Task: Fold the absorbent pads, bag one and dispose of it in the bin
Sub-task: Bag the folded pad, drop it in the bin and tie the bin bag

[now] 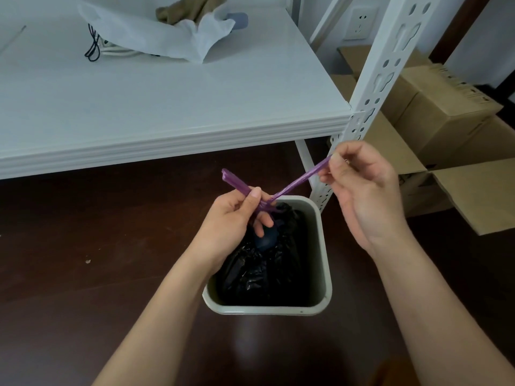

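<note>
With the left hand [237,215] and right hand [359,179] each pinching a purple drawstring [302,181] in closed fingers, overtension may snap it (black bag [262,271] sits in the bin [324,246]).

The bin [324,257] is pale grey-green, and the bag [262,271] inside it is glossy black with a dark blue bulge near its top. Above the bin's far rim, the two drawstring strips [299,181] are purple. The floor [83,260] around the bin is dark reddish brown. Behind the bin, the shelf [167,93] is white, its upright post [373,87] white with a pattern of punched holes. Right of the bin, the cardboard boxes [440,112] are tan. On the shelf, the sheet [167,34] is white, the cloth [189,8] olive-brown, and the cord [93,48] black.
</note>
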The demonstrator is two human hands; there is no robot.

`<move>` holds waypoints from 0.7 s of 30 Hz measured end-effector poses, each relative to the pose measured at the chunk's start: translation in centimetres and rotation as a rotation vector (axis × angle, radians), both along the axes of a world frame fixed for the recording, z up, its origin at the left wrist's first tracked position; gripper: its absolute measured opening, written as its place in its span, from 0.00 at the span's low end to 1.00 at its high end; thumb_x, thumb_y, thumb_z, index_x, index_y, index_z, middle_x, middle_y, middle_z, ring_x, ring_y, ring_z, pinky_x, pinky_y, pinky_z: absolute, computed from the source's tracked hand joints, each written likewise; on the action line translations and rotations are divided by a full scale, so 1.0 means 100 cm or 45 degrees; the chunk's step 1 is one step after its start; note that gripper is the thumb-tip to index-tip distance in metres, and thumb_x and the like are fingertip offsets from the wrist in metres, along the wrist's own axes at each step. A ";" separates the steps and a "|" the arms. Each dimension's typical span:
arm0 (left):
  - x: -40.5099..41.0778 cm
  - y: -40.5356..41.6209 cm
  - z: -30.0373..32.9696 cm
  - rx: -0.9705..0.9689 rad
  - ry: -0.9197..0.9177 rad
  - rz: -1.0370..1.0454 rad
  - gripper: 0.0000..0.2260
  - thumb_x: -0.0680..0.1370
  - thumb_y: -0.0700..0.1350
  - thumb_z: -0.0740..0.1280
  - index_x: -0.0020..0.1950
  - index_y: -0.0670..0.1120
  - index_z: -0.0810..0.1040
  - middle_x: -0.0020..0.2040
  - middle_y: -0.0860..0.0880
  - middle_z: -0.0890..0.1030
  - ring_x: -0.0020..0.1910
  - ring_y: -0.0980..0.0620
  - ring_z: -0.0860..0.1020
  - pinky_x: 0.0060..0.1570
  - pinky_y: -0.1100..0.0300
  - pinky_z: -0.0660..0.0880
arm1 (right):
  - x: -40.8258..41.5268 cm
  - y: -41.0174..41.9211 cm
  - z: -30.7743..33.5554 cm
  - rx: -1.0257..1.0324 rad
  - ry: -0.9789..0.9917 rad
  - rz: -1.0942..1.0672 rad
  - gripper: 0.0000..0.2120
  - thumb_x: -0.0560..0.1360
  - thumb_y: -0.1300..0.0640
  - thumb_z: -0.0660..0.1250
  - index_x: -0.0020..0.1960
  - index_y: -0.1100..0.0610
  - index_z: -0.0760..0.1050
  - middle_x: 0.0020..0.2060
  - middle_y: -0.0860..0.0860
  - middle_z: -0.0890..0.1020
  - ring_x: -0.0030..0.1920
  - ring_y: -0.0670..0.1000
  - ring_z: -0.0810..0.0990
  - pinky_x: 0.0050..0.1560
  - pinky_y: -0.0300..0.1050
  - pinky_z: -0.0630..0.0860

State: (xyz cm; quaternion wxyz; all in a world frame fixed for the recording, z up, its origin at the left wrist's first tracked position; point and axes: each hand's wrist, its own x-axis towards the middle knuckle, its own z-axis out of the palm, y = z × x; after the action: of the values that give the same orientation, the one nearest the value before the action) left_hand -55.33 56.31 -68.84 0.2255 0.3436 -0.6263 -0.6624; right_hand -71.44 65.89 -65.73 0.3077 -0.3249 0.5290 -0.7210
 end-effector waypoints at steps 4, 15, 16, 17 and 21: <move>0.006 -0.006 0.000 0.093 0.012 0.036 0.08 0.79 0.40 0.64 0.47 0.41 0.82 0.38 0.45 0.84 0.29 0.56 0.72 0.40 0.66 0.74 | -0.005 0.006 0.006 0.007 -0.147 0.452 0.03 0.68 0.59 0.70 0.39 0.59 0.80 0.36 0.55 0.79 0.40 0.51 0.79 0.44 0.41 0.77; 0.013 -0.006 0.006 -0.348 -0.195 -0.113 0.07 0.71 0.32 0.72 0.38 0.44 0.83 0.35 0.47 0.84 0.35 0.52 0.81 0.39 0.66 0.77 | 0.010 -0.004 -0.019 0.628 0.506 0.589 0.15 0.82 0.53 0.55 0.62 0.51 0.77 0.55 0.42 0.82 0.60 0.36 0.76 0.64 0.36 0.68; 0.013 -0.005 0.005 -0.417 -0.220 -0.112 0.09 0.70 0.31 0.72 0.36 0.44 0.83 0.35 0.46 0.84 0.36 0.51 0.82 0.40 0.64 0.77 | 0.012 -0.004 -0.020 0.681 0.532 0.612 0.15 0.82 0.52 0.54 0.62 0.50 0.76 0.55 0.42 0.82 0.59 0.35 0.76 0.64 0.35 0.68; 0.013 -0.005 0.005 -0.483 -0.243 -0.100 0.11 0.69 0.29 0.71 0.35 0.45 0.82 0.35 0.46 0.83 0.36 0.51 0.82 0.39 0.63 0.77 | 0.014 -0.004 -0.022 0.727 0.565 0.625 0.16 0.82 0.51 0.54 0.62 0.50 0.77 0.54 0.42 0.83 0.58 0.36 0.77 0.64 0.36 0.69; 0.011 -0.002 0.004 -0.798 -0.301 0.013 0.16 0.65 0.27 0.69 0.32 0.50 0.78 0.36 0.48 0.77 0.34 0.54 0.75 0.35 0.64 0.70 | 0.020 -0.005 -0.025 0.802 0.708 0.600 0.14 0.81 0.49 0.57 0.57 0.50 0.79 0.49 0.45 0.83 0.52 0.43 0.80 0.60 0.48 0.75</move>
State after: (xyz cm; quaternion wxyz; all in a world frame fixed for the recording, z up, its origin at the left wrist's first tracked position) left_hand -54.22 56.09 -68.45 0.2495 0.3351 -0.8195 -0.3922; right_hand -69.45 65.41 -68.27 0.3930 -0.5074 0.6959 -0.3222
